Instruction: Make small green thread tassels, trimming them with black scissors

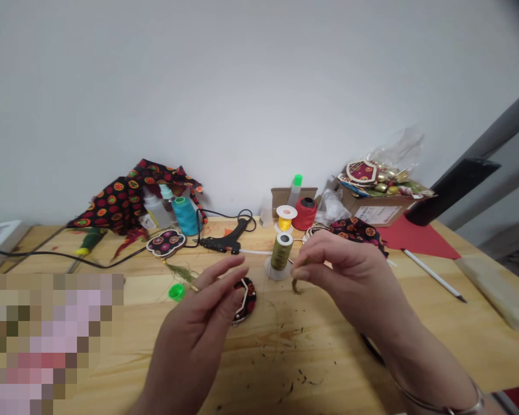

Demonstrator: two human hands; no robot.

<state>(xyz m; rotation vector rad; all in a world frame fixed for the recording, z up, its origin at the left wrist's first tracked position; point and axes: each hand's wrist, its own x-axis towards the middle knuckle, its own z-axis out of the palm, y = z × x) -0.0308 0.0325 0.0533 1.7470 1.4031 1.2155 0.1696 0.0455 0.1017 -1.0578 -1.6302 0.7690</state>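
Observation:
My right hand [350, 282] pinches a small tuft of olive thread [297, 285] between thumb and fingertips, above the table. To its left stands an olive thread spool [281, 252] on a clear base. My left hand [203, 323] is held with fingers stretched out and seems to hold nothing. Just past its fingertips is a round dark-patterned ornament [247, 302] with a pale inner outline, partly hidden by the hand. An olive tassel [181, 273] hangs off a flower-shaped ornament [166, 243] behind my left hand.
Behind are a black glue gun [227, 239], a teal spool [185, 217], a red spool [306, 213] and a yellow spool [285, 218]. A green cap [176, 292] lies left; a white pencil [435, 275] lies right. A cardboard box [374, 210] holds ornaments. Dark scraps dot the tabletop [259, 369].

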